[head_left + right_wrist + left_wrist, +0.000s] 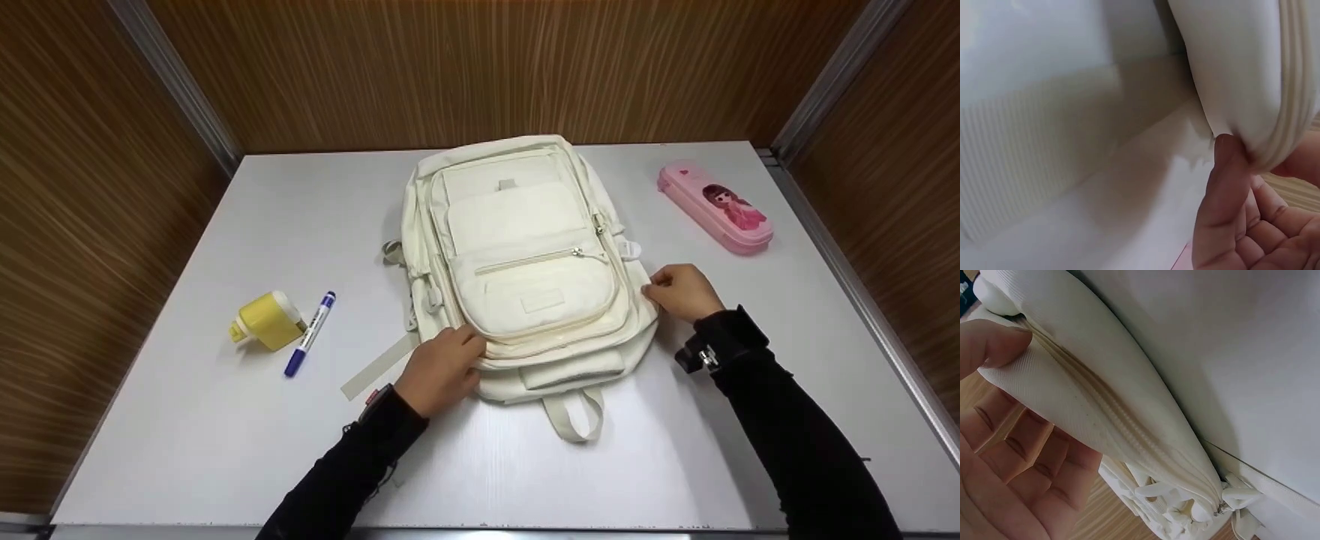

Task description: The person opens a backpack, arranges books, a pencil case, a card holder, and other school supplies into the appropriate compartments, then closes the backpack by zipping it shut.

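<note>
A cream backpack (517,217) lies flat on the white table, its front pocket facing up and its top away from me. At its lower left edge my left hand (442,371) grips the fabric. The left wrist view has the thumb of that left hand (1022,467) on top of the cloth beside a zipper (1112,405), with the other fingers underneath. My right hand (684,292) pinches the lower right side of the bag. Up close, the right hand (1241,225) holds a fold of fabric between thumb and finger.
Left of the bag lie a yellow and white bottle-like item (270,321) and a blue-capped marker (310,334). A pink pencil case (716,208) sits at the back right. A loose strap (379,367) and a loop (574,420) stick out from the bag. Wood-grain panels (480,75) enclose the table.
</note>
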A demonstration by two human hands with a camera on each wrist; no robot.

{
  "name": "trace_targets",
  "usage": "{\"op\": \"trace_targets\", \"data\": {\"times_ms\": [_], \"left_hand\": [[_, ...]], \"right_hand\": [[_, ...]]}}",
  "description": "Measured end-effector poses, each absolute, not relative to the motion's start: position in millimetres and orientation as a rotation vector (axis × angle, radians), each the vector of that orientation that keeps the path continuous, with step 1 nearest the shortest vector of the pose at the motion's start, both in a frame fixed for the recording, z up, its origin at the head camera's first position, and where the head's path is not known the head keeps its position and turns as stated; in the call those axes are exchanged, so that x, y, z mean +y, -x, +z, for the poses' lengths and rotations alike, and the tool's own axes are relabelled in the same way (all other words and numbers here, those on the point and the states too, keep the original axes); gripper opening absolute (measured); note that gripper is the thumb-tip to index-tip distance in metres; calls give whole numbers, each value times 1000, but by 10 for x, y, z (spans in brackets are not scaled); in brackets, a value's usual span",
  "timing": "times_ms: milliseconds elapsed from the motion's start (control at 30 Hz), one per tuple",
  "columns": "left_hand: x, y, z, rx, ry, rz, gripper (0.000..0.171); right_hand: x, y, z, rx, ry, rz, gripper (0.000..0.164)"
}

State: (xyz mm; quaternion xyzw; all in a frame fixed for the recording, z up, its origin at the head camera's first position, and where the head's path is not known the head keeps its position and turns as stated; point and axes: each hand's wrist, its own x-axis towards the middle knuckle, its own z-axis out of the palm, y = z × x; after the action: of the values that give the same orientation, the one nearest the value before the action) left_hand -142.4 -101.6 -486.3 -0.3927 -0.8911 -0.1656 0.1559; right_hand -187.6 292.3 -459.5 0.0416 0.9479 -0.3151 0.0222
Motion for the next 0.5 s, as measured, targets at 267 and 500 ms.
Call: {"op": "trace_targets", "data": {"times_ms": [267, 500], "left_hand": [[-1136, 1469, -4891, -2577, 1068, -496, 29], [-1206, 1501, -4891, -2606, 1040, -517, 30]], "right_hand": [[2884, 1705, -4632, 2917, -100, -972, 26], [2842, 1578, -4667, 2904, -84, -983, 22]]}}
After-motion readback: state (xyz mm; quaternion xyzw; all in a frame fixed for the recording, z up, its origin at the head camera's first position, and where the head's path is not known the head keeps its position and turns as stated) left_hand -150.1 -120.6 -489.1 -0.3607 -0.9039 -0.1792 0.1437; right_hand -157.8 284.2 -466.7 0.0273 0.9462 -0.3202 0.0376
